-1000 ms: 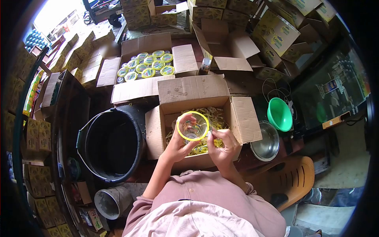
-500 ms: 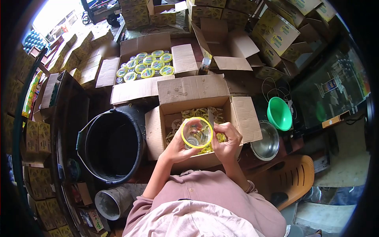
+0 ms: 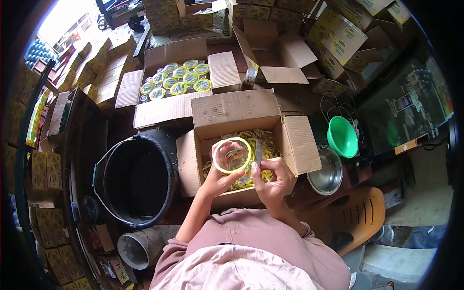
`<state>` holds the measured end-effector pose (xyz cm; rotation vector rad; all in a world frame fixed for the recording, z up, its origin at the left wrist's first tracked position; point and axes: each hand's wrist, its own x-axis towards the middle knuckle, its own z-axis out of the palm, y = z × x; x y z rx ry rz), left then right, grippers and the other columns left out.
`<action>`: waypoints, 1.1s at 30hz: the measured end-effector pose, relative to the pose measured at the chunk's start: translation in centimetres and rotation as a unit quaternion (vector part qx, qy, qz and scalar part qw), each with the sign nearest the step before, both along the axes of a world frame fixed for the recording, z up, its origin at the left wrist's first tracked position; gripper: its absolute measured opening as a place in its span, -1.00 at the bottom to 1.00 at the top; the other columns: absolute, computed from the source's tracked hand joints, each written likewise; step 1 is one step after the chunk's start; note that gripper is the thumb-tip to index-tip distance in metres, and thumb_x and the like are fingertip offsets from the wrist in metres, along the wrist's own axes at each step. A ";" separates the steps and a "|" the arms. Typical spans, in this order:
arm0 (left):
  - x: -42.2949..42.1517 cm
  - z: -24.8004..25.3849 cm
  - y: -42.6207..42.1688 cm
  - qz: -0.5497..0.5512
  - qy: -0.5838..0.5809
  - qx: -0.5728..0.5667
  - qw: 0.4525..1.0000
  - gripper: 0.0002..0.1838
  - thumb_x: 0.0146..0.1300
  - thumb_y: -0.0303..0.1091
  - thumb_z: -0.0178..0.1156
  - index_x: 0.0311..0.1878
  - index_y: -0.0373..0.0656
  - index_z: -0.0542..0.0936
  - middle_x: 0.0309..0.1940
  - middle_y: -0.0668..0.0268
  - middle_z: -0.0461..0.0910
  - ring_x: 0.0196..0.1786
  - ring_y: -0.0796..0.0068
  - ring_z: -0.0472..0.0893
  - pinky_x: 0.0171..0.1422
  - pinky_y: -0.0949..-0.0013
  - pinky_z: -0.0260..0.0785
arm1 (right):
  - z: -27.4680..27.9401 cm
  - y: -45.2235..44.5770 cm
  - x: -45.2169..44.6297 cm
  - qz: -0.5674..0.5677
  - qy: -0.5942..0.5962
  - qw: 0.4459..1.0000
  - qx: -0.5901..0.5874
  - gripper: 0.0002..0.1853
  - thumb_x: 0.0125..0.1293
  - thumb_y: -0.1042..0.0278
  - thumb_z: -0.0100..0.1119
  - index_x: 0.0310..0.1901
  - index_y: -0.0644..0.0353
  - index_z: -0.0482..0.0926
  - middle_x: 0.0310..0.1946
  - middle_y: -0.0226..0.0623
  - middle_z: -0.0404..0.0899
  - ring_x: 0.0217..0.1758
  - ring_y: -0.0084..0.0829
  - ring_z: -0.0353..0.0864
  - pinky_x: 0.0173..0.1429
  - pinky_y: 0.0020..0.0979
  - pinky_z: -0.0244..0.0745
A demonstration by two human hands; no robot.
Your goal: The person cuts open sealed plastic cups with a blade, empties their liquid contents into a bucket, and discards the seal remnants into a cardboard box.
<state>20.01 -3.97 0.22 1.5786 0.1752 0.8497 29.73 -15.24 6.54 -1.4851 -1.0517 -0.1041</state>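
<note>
Head view: holds a clear cup (image 3: 237, 162) with a yellow rim in the left hand (image 3: 217, 182), raised over the open carton (image 3: 302, 145) and tilted, mouth toward the camera. Grips it with fingers curled round the far side, visible through the clear wall, and thumb along the near side below the rim. Pinches a thin, flat blade (image 3: 258, 152) between thumb and fingers of the right hand (image 3: 274, 179), pointing away just beside the rim; cannot tell whether touching it. Below, inside the carton, yellow strips (image 3: 268, 146) in a loose heap. Probably weighs little, with a smooth wall likely to slip if damp; cannot tell whether plastic or glass, so best treated as fragile. Best held around the body just below the rim, lightly, thumb opposite fingers, fingertips clear of the blade's side. To the right, a metal bowl (image 3: 325, 175) and a green bowl (image 3: 342, 137).
</note>
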 end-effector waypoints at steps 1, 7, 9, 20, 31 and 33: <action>0.1 0.0 0.0 -0.012 -0.011 -0.022 1.000 -0.20 0.03 -0.39 0.32 0.25 -0.22 0.04 0.08 0.21 0.11 0.19 0.30 0.29 0.27 0.25 0.18 | 0.0 0.0 -0.1 0.002 -0.013 1.000 0.002 -0.85 -0.03 0.66 0.25 -0.37 0.34 0.52 -0.51 -0.29 0.49 -0.48 -0.57 0.53 -0.43 -0.60 0.40; 0.1 0.7 -0.2 -0.007 -0.007 -0.027 1.000 -0.13 -0.03 -0.34 0.39 0.25 -0.21 0.03 0.07 0.21 0.11 0.16 0.31 0.30 0.25 0.27 0.21 | -0.3 0.3 -0.4 -0.012 -0.014 1.000 -0.013 -0.85 -0.05 0.65 0.24 -0.38 0.27 0.55 -0.56 -0.32 0.50 -0.51 -0.50 0.54 -0.42 -0.49 0.41; 0.0 0.7 -0.2 0.005 -0.006 -0.015 1.000 -0.11 -0.06 -0.34 0.41 0.25 -0.21 0.04 0.07 0.21 0.11 0.16 0.31 0.31 0.24 0.28 0.21 | 0.0 0.3 -0.6 -0.022 -0.020 1.000 0.002 -0.85 -0.04 0.65 0.24 -0.38 0.28 0.55 -0.55 -0.31 0.50 -0.51 -0.49 0.54 -0.42 -0.49 0.42; -0.5 1.2 -0.3 0.047 0.026 0.074 0.996 -0.13 -0.12 -0.35 0.45 0.22 -0.24 0.14 0.08 0.20 0.07 0.16 0.25 0.34 0.21 0.27 0.30 | 0.2 0.4 -0.3 -0.028 -0.063 0.998 -0.013 -0.83 -0.06 0.67 0.24 -0.37 0.28 0.54 -0.51 -0.26 0.53 -0.50 -0.45 0.56 -0.40 -0.50 0.44; -0.9 1.7 -0.3 -0.017 0.039 0.061 0.997 -0.18 -0.03 -0.43 0.37 0.25 -0.22 0.10 0.12 0.21 0.17 0.18 0.34 0.35 0.23 0.28 0.28 | -0.2 0.6 1.1 0.013 -0.019 1.000 -0.013 -0.84 -0.05 0.68 0.26 -0.38 0.33 0.53 -0.50 -0.26 0.52 -0.49 -0.51 0.54 -0.40 -0.57 0.42; -0.7 1.6 -0.3 -0.036 0.013 -0.011 0.999 -0.20 0.00 -0.46 0.34 0.26 -0.21 0.09 0.11 0.21 0.22 0.19 0.35 0.34 0.25 0.28 0.26 | -0.5 0.4 1.0 -0.005 -0.011 1.000 -0.002 -0.85 -0.04 0.67 0.26 -0.38 0.32 0.53 -0.50 -0.27 0.53 -0.49 -0.53 0.54 -0.41 -0.57 0.41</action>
